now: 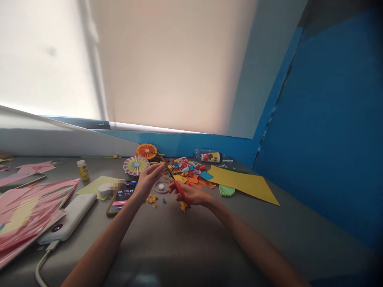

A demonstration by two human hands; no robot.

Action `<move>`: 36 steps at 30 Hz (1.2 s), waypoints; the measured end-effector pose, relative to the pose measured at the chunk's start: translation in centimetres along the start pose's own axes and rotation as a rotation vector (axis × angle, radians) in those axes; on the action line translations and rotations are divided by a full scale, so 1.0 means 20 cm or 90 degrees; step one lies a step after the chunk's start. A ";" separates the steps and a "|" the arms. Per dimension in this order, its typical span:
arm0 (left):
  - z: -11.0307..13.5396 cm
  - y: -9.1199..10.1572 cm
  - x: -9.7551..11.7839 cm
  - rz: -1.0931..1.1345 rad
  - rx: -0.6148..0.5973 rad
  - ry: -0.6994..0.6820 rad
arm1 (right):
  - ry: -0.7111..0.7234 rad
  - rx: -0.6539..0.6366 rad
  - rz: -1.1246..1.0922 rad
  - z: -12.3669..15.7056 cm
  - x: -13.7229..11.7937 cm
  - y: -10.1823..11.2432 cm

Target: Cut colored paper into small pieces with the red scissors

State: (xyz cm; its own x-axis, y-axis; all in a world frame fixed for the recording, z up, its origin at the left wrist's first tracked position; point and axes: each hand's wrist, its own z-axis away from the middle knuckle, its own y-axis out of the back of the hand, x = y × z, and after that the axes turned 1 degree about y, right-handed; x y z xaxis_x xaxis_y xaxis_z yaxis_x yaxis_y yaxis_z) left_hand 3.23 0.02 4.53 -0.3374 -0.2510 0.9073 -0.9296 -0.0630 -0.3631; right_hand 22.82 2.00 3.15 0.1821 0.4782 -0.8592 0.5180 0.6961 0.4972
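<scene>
Red-handled scissors (180, 191) lie in our right hand (193, 195) near the centre of the frame, fingers curled around the handles, blades slanting to the upper left. Our left hand (148, 178) is just beside the blades, fingertips drawn together; we cannot tell whether they pinch anything. Just beyond both hands we see a pile of paper scraps (194, 177), with two pleated paper rosettes (136, 164) to its left.

At centre left, a phone (123, 198) shows a timer that we read as 00:15:08. We cannot make out the digits on the white power bank (76, 218) at lower left, nor the lettering on the glue stick (83, 170) or the plastic bottle (211, 157).

Our grey table (167, 255) is bare at lower centre, between our forearms, and across the lower right, where its edge runs along the blue wall (323, 119). A yellow sheet (245, 184) takes up space at centre right.
</scene>
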 end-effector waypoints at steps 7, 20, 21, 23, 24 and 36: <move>-0.01 0.02 -0.01 -0.030 -0.028 0.026 | -0.006 -0.010 -0.001 0.01 -0.04 0.00; -0.03 0.03 -0.03 -0.007 -0.045 0.022 | -0.034 0.075 -0.077 -0.01 -0.11 -0.08; -0.03 0.03 -0.04 -0.006 -0.045 0.022 | -0.032 0.074 -0.083 -0.01 -0.11 -0.09; -0.03 0.03 -0.04 -0.004 -0.045 0.023 | -0.028 0.079 -0.101 -0.01 -0.10 -0.09; -0.04 0.03 -0.04 -0.004 -0.043 0.025 | -0.027 0.083 -0.110 -0.02 -0.09 -0.09; -0.03 0.03 -0.03 -0.018 -0.048 0.024 | -0.015 0.134 -0.198 -0.06 0.04 -0.13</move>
State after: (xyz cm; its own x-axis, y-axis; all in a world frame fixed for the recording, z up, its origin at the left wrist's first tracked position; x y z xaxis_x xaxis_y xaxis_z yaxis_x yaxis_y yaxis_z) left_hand 2.83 0.80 3.89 -0.3148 -0.2138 0.9247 -0.9469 0.0041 -0.3214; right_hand 20.60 1.22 1.36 0.0061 0.2471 -0.9690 0.7111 0.6802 0.1779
